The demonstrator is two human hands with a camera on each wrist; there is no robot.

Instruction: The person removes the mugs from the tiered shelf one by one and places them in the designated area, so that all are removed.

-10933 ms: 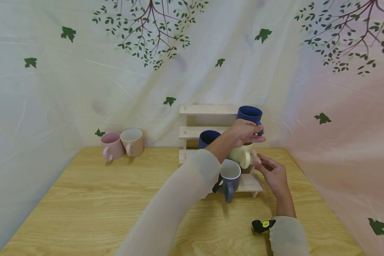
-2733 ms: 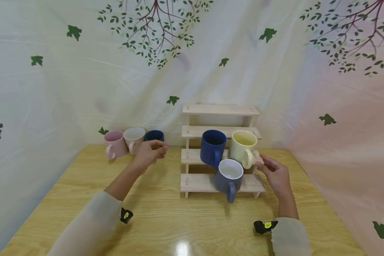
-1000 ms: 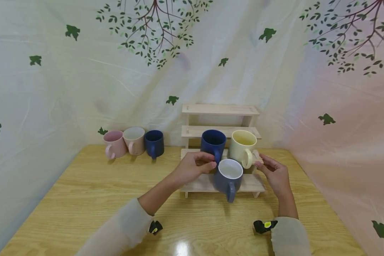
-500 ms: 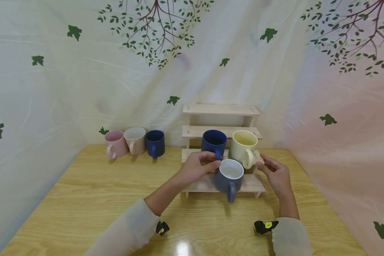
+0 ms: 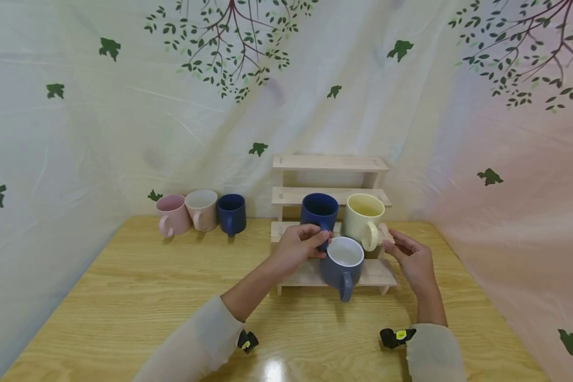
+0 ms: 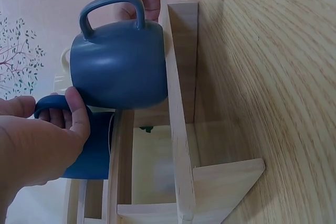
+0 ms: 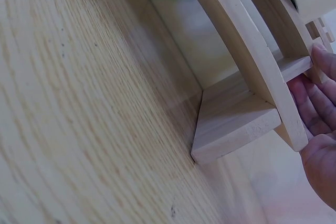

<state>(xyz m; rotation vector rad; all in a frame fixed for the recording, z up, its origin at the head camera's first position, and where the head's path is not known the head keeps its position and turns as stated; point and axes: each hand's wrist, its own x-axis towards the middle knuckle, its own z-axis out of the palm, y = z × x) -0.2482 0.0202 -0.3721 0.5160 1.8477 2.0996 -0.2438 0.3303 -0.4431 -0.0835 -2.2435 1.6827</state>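
Note:
A tiered wooden rack (image 5: 329, 163) stands at the back right of the table. My left hand (image 5: 293, 246) holds the handle of a dark blue mug (image 5: 319, 208) on the second tier from the bottom. In the left wrist view, that hand's (image 6: 44, 142) thumb and fingers curl round the mug's handle (image 6: 50, 100). Beside this mug sits a yellow mug (image 5: 358, 225), and on the bottom tier in front is a grey-blue mug (image 5: 336, 273) with a white inside. My right hand (image 5: 414, 262) pinches the right end of the second tier, with the fingers partly beneath the board.
At the back left of the table (image 5: 138, 297), a pink mug (image 5: 174, 216), a pale mug with a white inside (image 5: 206, 215) and another dark blue mug (image 5: 236, 216) stand in a row. A leaf-printed curtain (image 5: 196, 132) rises behind the table and along both sides.
One dark blue mug went from the rack to the row at the left. My left hand came back to the rack and has now taken the other dark blue mug's handle. The right hand stays put.

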